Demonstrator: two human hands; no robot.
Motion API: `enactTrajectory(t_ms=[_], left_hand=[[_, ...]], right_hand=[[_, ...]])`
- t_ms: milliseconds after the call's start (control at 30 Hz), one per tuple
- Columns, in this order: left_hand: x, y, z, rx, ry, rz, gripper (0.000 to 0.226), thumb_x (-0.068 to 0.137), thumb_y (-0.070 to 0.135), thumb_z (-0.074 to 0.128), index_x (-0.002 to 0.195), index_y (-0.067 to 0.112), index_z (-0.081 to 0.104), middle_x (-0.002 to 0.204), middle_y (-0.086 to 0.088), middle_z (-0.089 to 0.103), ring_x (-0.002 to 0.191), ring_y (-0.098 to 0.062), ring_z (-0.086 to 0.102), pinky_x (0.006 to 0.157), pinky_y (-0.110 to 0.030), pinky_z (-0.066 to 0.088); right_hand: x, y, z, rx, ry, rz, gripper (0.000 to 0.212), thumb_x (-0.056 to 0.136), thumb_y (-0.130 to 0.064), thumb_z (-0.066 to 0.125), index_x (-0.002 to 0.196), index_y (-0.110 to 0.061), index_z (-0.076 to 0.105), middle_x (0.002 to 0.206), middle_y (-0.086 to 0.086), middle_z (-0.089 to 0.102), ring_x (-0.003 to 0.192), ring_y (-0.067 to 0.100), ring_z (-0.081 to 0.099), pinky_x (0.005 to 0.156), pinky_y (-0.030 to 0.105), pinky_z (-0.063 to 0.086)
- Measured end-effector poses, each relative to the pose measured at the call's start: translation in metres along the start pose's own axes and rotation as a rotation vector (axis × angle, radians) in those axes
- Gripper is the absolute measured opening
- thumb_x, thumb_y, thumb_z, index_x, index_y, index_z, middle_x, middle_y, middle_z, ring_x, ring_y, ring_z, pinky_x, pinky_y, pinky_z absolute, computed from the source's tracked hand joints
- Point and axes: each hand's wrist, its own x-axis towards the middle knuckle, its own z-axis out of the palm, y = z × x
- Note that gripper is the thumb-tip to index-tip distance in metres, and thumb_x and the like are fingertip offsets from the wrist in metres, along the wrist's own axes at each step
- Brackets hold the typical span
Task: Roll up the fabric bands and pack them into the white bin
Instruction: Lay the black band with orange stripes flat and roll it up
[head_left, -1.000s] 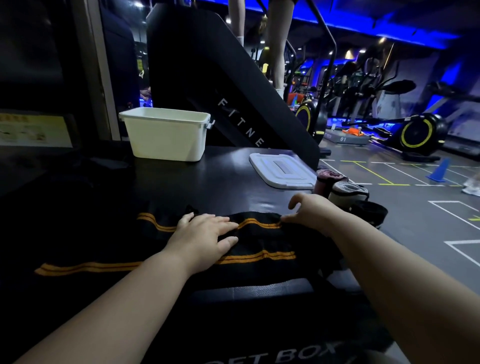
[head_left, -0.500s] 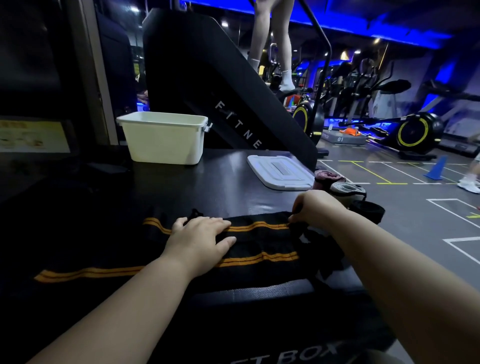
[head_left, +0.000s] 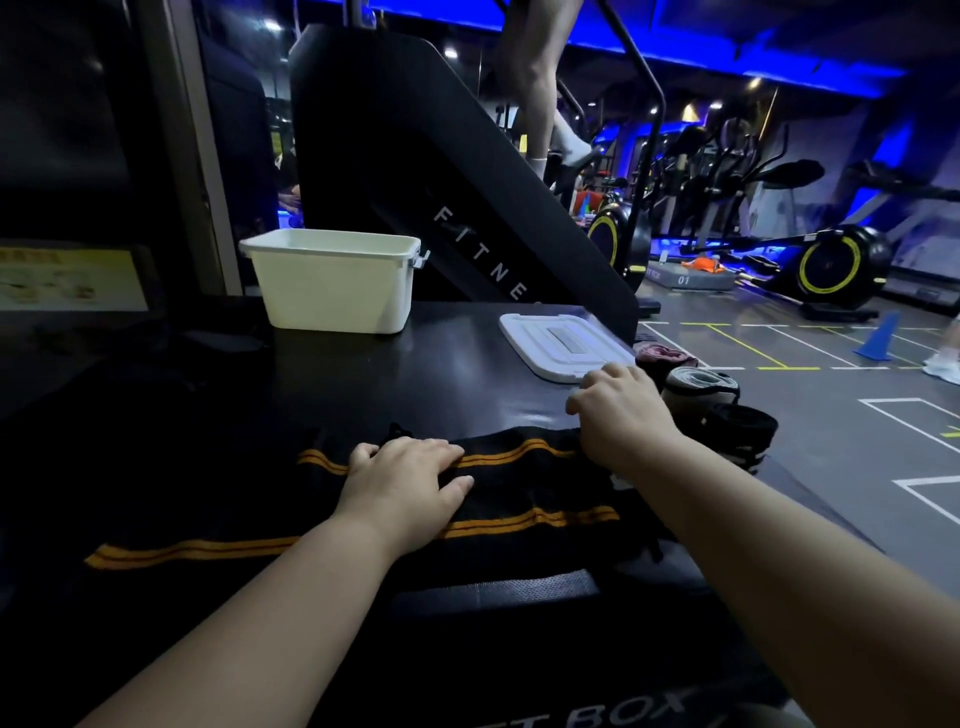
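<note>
my left hand (head_left: 405, 480) lies flat on the band (head_left: 524, 501), palm down, fingers straight and close together, thumb out to the side. the band is black with two orange stripes and lies spread across the near part of the black box (head_left: 415, 374), unrolled. my right hand (head_left: 623, 415) is at the band's right end, its heel over the cloth, its fingers bent and pointing left over the bare top just past the band's far edge. i cannot tell if they pinch anything, since their undersides are hidden. the bin (head_left: 337, 283) stands upright at the back of the box, well apart from the band. its lid (head_left: 563, 345) lies flat to the right, just beyond my right fingers. three rolls (head_left: 698, 387) sit in a row at the box's right edge, beside my right hand: a dark red one, a grey one, a black one.
</note>
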Motion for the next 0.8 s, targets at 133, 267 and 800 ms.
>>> enactTrajectory(t_ms=[133,267,800], left_hand=[[-0.001,-0.001,0.0,-0.018,-0.002,0.008,0.046,0.097,0.056,0.039,0.139,0.04,0.044,0.148,0.02,0.039,0.139,-0.006,0.029,0.113,-0.042,0.016],[0.0,-0.001,0.0,-0.026,-0.014,0.008,0.043,0.098,0.052,0.038,0.14,0.041,0.043,0.149,0.02,0.038,0.139,-0.005,0.028,0.113,-0.041,0.016],[-0.019,-0.037,-0.022,0.096,-0.164,-0.129,0.051,0.103,0.05,0.022,0.152,0.038,0.021,0.161,0.016,0.016,0.148,-0.01,0.012,0.118,-0.052,0.0]], right_hand=[[-0.009,-0.035,-0.012,0.065,0.108,-0.122,0.029,0.087,-0.018,0.046,0.105,-0.015,0.069,0.11,0.006,0.062,0.117,0.029,0.046,0.117,0.043,0.015],[-0.011,-0.069,-0.01,0.441,0.037,-0.089,0.03,0.095,-0.028,0.046,0.114,-0.014,0.065,0.121,0.007,0.06,0.12,0.028,0.049,0.099,0.037,0.04],[0.0,-0.087,0.017,0.452,-0.353,0.02,0.06,0.098,-0.055,0.025,0.138,-0.011,0.037,0.139,0.015,0.047,0.126,0.037,0.046,0.1,0.045,0.035]])
